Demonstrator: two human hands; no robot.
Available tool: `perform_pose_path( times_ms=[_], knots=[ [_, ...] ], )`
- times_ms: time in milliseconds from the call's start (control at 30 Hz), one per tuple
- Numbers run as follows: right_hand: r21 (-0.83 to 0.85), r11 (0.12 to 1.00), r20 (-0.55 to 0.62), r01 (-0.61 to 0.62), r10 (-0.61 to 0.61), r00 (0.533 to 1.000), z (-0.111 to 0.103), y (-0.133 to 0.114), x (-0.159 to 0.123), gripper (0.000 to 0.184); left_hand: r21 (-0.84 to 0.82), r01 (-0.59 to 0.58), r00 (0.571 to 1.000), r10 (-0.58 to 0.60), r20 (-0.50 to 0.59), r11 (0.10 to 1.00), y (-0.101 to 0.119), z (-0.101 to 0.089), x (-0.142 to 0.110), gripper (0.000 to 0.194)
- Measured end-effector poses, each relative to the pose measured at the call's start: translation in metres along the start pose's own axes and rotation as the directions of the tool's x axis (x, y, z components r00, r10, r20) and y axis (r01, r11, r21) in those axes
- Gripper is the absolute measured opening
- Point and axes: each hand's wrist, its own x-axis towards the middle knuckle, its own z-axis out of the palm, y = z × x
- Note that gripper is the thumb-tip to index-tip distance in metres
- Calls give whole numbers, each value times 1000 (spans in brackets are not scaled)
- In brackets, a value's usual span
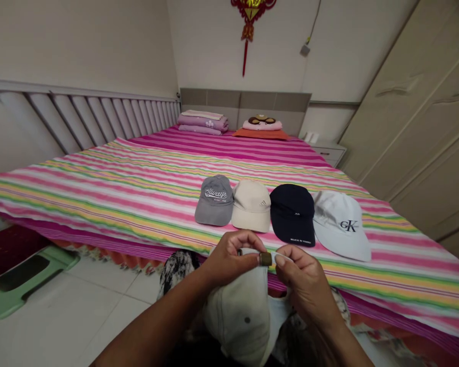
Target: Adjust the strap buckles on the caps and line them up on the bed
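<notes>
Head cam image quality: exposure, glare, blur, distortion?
Head view: dim, soft light, no strong glare; navy cap loses detail, lower edge near black. Wide-lens stretch on wardrobe and green stool. Left hand and right hand fairly clear; "Always" on gray cap legible, small print below it not.
</notes>
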Motion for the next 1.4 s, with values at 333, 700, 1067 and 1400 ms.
perform_pose_path(
  times_ms=[333, 700, 1067, 1400],
  knots=[
    [160, 984, 3, -78, 78, 997, 10, 4, -2, 28, 171, -128, 990, 135, -27, 977, -13, -5, -5, 25],
    [343, 917, 210, -206, 139, 968, 16, 9, 3, 29, -20, -284, 939, 274, -209, 959, -29, 5, -6, 18],
    [315, 929, 146, -195, 155, 977, 20, 11, 2, 21, -293, -154, 967, 83, -242, 944, -37, 10, -5, 23],
    [326, 938, 41, -119, 112, 993, 19, 12, 1, 20, -286, -43, 986, -6, -169, 957, -39, 10, -7, 27]
  ],
)
